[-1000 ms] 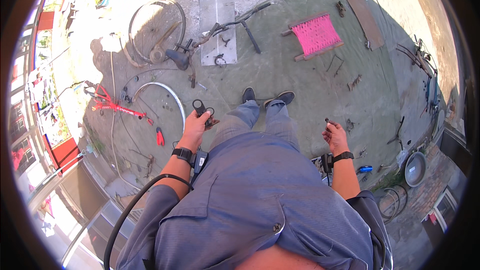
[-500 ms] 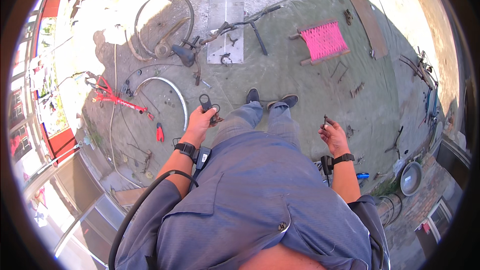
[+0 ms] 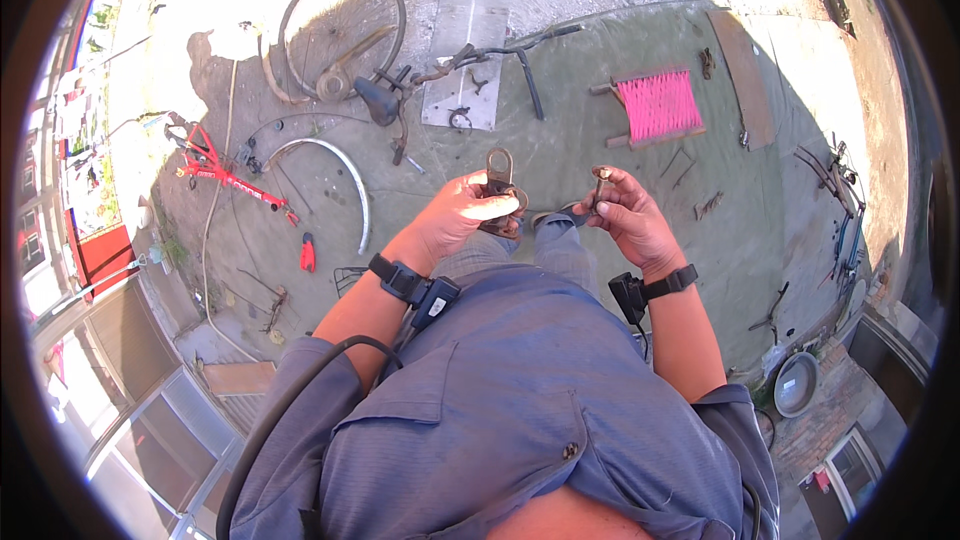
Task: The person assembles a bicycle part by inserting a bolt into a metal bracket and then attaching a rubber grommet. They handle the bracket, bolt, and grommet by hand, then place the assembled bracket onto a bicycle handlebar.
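Observation:
In front of my waist, my left hand (image 3: 455,215) is closed around a dark metal bracket (image 3: 497,183) with ring-shaped ends. One ring sticks up above the fingers, and part of the bracket is hidden by the thumb. To the right, at about the same height, my right hand (image 3: 635,223) pinches a small, dark bolt-like piece (image 3: 601,180) upright between thumb and fingers. A gap separates the two held parts. My shoes and the green ground sheet (image 3: 560,155) lie below the hands.
Bicycle parts lie ahead and left: a wheel (image 3: 403,25), saddle (image 3: 377,100), handlebar (image 3: 533,85), bare rim (image 3: 362,200) and red frame (image 3: 235,180). A red-handled tool (image 3: 308,255) is nearer. Ahead right stands a pink woven stool (image 3: 660,105); a metal basin (image 3: 797,385) is right.
Both hands have come inward and forward, bringing the bracket and the bolt-like piece much closer together in front of me. The grips stay closed. The view has shifted slightly.

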`<state>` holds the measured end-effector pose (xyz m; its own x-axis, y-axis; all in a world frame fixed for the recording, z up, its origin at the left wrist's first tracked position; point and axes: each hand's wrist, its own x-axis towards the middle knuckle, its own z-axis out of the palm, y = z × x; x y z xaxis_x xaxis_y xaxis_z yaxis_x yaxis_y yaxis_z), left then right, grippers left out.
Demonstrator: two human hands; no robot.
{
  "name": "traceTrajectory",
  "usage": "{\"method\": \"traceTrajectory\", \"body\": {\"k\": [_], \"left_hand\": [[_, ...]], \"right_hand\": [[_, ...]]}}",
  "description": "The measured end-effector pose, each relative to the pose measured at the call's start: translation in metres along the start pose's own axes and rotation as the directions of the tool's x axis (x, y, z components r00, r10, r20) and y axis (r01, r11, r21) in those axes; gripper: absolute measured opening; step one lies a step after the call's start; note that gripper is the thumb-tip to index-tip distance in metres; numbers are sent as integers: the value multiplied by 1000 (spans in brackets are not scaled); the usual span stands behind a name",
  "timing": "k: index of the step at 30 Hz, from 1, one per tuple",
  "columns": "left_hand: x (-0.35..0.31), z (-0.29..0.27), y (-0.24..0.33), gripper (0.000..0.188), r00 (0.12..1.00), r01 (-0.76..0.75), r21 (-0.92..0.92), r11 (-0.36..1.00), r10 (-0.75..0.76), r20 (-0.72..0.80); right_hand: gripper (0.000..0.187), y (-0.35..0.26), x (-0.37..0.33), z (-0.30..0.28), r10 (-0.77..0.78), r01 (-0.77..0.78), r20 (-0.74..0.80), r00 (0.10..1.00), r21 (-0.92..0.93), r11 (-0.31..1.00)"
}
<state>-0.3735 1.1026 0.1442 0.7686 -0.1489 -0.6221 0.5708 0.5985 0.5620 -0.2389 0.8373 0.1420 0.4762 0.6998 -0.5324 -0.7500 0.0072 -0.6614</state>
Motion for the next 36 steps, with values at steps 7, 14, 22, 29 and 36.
{"method": "traceTrajectory", "body": {"k": [7,14,22,29,36], "left_hand": [[-7,15,26,13,997,-28,-75,997,34,76],[7,17,28,28,996,-73,-271,960,86,38],[34,3,40,21,982,-179,-386,905,138,-132],[67,7,63,18,957,-245,-437,865,143,-253],[105,16,72,19,947,-231,-516,825,70,-312]], "right_hand": [[46,-11,34,51,-65,62,228,971,19,998],[29,-16,68,67,-103,80,239,965,107,991],[17,-41,121,65,52,-62,294,954,24,998],[13,-80,167,47,217,-200,419,882,-84,976],[14,-98,206,18,299,-266,414,860,-137,954]]}}
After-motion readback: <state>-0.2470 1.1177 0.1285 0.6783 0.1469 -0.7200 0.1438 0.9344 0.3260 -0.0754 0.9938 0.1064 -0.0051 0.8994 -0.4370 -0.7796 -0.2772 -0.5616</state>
